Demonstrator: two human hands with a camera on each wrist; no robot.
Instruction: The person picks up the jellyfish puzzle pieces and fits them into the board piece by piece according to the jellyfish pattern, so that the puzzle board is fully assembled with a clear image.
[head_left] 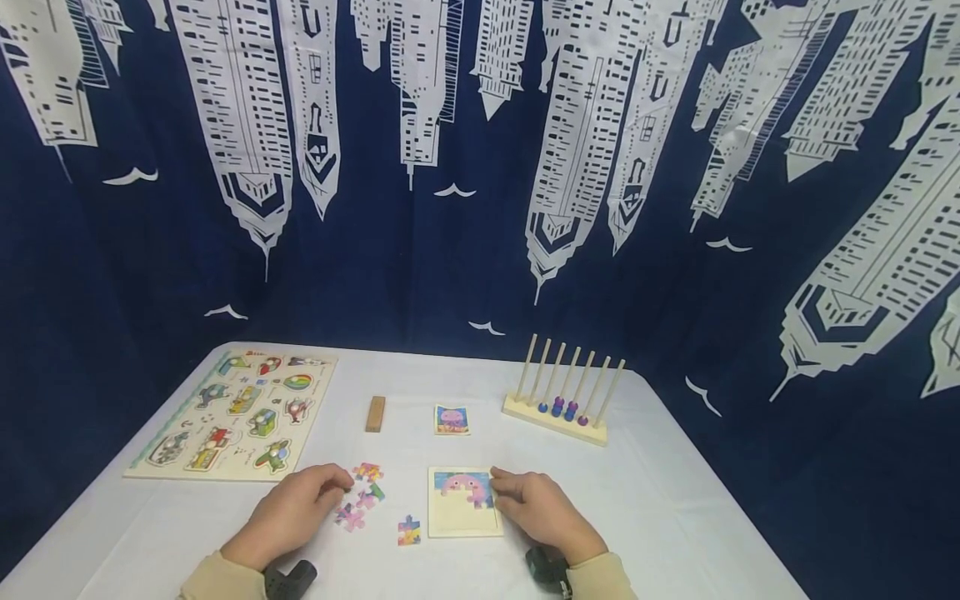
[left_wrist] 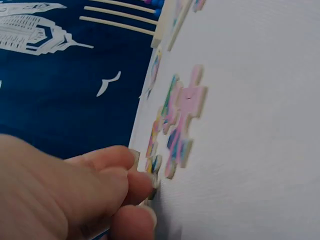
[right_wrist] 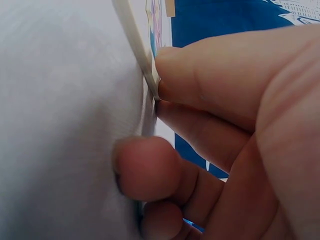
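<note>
My left hand (head_left: 300, 504) is beside a loose cluster of jigsaw pieces, its fingertips at the far left of the group. In the left wrist view, a yellow-and-blue jigsaw piece (left_wrist: 154, 163) lies right at the fingertips; whether they pinch it is hidden. Pink jigsaw pieces (left_wrist: 192, 97) lie close by. With its fingers at the upper right edge, my right hand (head_left: 543, 508) holds the square wooden puzzle board (head_left: 457, 525). A partly assembled pink animal picture (head_left: 465, 486) fills the board's upper part. One separate jigsaw piece (head_left: 408, 531) rests left of the board.
Behind the puzzle board lies a small picture card (head_left: 452, 420), with a brown wooden block (head_left: 376, 414) to its left. A large picture board (head_left: 232, 417) covers the back left. At the back right stands a pegged wooden rack (head_left: 555, 419) with several beads.
</note>
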